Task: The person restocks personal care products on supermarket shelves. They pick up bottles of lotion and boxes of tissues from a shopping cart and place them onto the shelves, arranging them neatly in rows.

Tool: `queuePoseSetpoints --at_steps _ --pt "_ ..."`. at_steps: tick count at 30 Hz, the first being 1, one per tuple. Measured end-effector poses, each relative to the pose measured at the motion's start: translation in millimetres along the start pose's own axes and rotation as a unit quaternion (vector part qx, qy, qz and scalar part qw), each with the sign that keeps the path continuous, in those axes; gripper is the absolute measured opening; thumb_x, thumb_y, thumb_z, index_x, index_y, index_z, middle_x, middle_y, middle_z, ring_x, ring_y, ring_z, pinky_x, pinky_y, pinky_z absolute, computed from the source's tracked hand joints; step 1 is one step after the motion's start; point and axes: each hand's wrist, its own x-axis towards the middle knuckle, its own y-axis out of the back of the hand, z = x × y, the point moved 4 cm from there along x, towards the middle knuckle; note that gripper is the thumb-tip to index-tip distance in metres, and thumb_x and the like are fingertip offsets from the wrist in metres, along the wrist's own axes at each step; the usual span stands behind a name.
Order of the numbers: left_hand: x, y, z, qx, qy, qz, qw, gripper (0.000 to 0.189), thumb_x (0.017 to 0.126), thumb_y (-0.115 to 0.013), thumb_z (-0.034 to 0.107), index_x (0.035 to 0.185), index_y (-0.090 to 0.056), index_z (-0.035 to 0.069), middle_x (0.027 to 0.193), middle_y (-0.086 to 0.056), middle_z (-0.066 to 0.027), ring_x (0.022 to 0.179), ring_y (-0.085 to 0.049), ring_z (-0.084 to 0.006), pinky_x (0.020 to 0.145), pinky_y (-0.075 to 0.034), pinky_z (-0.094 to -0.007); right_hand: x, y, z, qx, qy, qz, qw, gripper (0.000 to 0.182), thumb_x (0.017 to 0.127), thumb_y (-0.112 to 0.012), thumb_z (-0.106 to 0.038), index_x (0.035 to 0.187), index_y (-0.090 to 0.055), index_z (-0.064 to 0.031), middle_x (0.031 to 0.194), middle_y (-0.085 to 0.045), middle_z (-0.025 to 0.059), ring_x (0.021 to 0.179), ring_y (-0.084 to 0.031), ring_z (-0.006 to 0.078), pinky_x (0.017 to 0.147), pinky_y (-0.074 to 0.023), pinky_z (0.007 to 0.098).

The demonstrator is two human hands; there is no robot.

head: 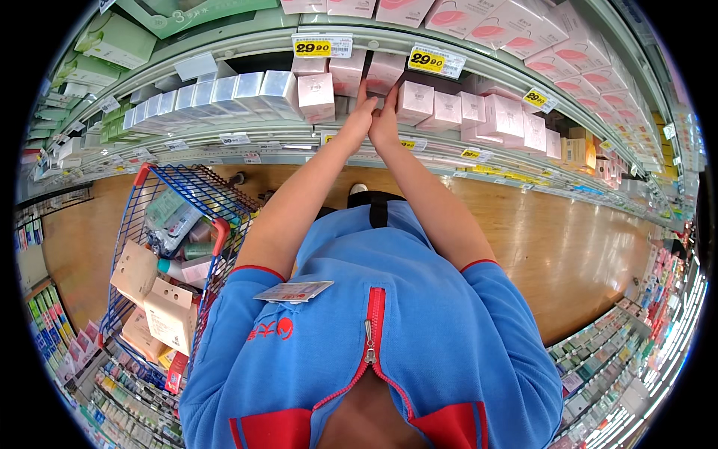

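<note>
Both my arms reach forward into a store shelf, wrists close together. A pale pink carton (386, 72) sits between my hands, tilted and set a little behind the front row. The fingers of my left hand (359, 120) lie along its left side. Against its right lower edge are the fingers of my right hand (385, 120). My thumbs meet in front of it. Another pink box (345, 73) is just left of my left hand. To the right of my right hand stands a wrapped pink box (415, 102).
White-blue boxes (221, 94) line the shelf at left. Above are price tags (322, 46) on the shelf edge and larger pink packs (460, 19). A blue wire shopping cart (216, 275) with mixed goods and cartons stands at my left. Wooden flooring (538, 247) extends to the right.
</note>
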Motion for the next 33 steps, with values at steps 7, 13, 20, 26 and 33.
queuePoseSetpoints --at_steps 7,13,20,26,33 --pt "-8.5 2.5 -14.7 0.001 -0.044 -0.011 0.999 0.067 0.097 -0.039 0.025 0.156 -0.008 0.015 0.161 -0.011 -0.0072 0.147 -0.013 -0.0224 0.116 -0.014 -0.0323 -1.3 0.2 28.0 0.424 -0.073 -0.028 0.902 0.080 0.090 -0.051 0.003 0.153 -0.003 -0.0045 0.145 -0.035 0.0142 0.125 -0.043 0.0212 0.098 -0.0420 0.0297" --pt "-20.5 5.8 -20.5 -0.001 -0.062 -0.008 0.998 0.067 0.097 -0.039 0.024 0.156 -0.009 0.014 0.161 -0.011 -0.0084 0.147 -0.014 -0.0227 0.116 -0.013 -0.0329 -17.0 7.4 27.3 -0.067 0.094 0.054 0.992 0.080 0.083 -0.041 0.015 0.153 -0.007 -0.0018 0.150 -0.032 0.0165 0.127 -0.044 0.0247 0.099 -0.0384 0.0263" --pt "-15.8 17.2 -25.8 0.018 -0.092 -0.022 0.995 0.061 0.099 -0.039 0.021 0.155 -0.016 0.014 0.159 -0.018 -0.0106 0.145 -0.019 -0.0227 0.116 -0.015 -0.0333 -21.3 16.3 34.7 -0.096 0.110 0.043 0.988 0.075 0.084 -0.036 0.013 0.153 -0.010 -0.0014 0.150 -0.033 0.0208 0.131 -0.043 0.0275 0.100 -0.0377 0.0261" --pt "-36.0 29.4 -30.5 -0.010 -0.051 0.009 0.999 0.053 0.099 -0.041 0.017 0.150 -0.030 0.010 0.150 -0.036 -0.0098 0.139 -0.032 -0.0211 0.112 -0.024 -0.0330 -49.9 12.6 8.6 -0.073 0.050 0.053 0.995 0.062 0.090 -0.035 0.009 0.150 -0.023 -0.0029 0.143 -0.043 0.0238 0.132 -0.045 0.0316 0.103 -0.0390 0.0328" --pt "-61.2 82.7 -56.6 -0.020 -0.064 0.134 0.989 0.038 0.096 -0.043 0.005 0.134 -0.049 0.004 0.127 -0.057 -0.0089 0.120 -0.053 -0.0183 0.097 -0.042 -0.0292 -72.4 -17.9 -10.7 -0.070 0.113 -0.025 0.991 0.053 0.093 -0.038 0.003 0.145 -0.036 -0.0055 0.140 -0.048 0.0206 0.131 -0.046 0.0303 0.104 -0.0385 0.0349"
